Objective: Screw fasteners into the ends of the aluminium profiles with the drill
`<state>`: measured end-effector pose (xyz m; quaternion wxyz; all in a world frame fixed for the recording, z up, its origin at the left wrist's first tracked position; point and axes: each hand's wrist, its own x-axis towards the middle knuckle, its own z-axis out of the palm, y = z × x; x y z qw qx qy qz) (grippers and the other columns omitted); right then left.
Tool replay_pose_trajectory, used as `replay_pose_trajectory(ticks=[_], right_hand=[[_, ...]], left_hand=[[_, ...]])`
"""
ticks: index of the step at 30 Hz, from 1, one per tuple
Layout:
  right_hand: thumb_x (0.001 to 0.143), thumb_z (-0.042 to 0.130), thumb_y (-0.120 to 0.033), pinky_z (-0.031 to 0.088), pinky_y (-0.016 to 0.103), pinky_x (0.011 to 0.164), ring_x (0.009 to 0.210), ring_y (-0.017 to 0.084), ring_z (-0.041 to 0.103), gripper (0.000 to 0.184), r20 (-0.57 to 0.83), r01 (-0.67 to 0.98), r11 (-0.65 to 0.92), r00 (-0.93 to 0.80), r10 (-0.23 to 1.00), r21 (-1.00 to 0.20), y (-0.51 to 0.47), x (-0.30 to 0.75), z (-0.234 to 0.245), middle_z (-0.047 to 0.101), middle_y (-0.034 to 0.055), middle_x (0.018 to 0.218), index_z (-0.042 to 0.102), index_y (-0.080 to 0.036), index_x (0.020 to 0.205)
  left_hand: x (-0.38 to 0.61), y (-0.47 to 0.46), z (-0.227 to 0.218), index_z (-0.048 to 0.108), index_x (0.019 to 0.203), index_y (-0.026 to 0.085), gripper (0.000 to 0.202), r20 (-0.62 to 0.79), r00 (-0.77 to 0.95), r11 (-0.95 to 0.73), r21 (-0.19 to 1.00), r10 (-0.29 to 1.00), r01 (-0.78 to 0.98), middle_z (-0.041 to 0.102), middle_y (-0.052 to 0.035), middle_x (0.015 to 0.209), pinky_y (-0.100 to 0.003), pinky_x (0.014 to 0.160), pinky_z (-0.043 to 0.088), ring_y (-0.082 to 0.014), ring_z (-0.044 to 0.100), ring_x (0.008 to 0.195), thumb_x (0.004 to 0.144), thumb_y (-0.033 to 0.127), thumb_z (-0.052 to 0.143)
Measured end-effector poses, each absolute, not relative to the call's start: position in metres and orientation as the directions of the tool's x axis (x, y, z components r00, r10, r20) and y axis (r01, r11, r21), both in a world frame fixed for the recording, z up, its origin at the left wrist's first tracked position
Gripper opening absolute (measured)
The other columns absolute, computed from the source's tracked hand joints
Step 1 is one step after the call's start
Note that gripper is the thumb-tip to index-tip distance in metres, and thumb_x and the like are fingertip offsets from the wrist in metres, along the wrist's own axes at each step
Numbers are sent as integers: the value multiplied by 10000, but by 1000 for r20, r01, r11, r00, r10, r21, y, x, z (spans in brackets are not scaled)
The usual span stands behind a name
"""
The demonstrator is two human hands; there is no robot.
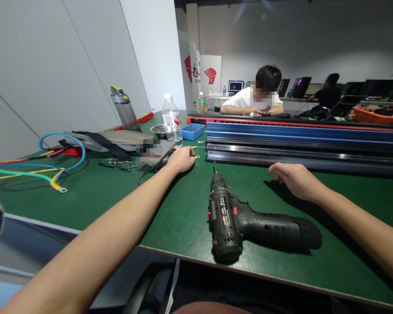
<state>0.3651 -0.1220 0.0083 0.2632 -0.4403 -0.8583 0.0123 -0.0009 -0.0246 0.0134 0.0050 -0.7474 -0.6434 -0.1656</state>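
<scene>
My left hand (182,159) is closed, its fingers curled down at the table by the left end of the metal profiles. Small yellow-sleeved ring terminals (197,157) lie right at its fingertips; what the fingers hold, if anything, is hidden. My right hand (291,178) hovers above the table in front of the profiles, fingers loosely curled together with nothing visible in them. Between my hands a black cordless drill (224,218) lies on its side, its bit pointing away from me. Long black and blue metal profiles (298,148) are stacked just beyond.
A phone (159,152), a water bottle (172,120), a blue tray (193,131) and a metal bowl (159,129) stand behind my left hand. Left are glasses (116,164), a grey bag (108,141), coloured cables (57,174) and a grey bottle (126,109). A person (249,102) sits opposite.
</scene>
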Motion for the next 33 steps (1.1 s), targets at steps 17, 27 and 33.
replay_pose_trajectory(ticks=[17, 27, 33], right_hand=[[719, 558, -808, 487, 544, 815, 1044, 401, 594, 947, 198, 733, 680, -669, 717, 15, -241, 251, 30, 578, 202, 1204, 342, -308, 1493], [754, 573, -672, 477, 433, 800, 917, 311, 636, 928, 110, 659, 737, -752, 650, 148, -183, 263, 30, 586, 152, 1165, 246, -309, 1543], [720, 612, -606, 426, 444, 886, 998, 319, 598, 944, 161, 649, 744, -760, 629, 156, -171, 270, 23, 543, 189, 1257, 301, -233, 1529]], left_hand=[[4, -33, 13, 694, 780, 191, 163, 193, 286, -319, 176, 939, 931, 723, -58, 826, -275, 687, 481, -206, 648, 759, 714, 245, 555], [1, -23, 6, 731, 875, 156, 232, 271, 295, -366, 268, 916, 891, 748, -66, 877, -271, 794, 511, -192, 677, 802, 781, 174, 520], [0, -18, 4, 736, 933, 170, 245, 321, 344, -436, 286, 883, 853, 750, -68, 971, -304, 902, 507, -195, 680, 894, 851, 192, 507]])
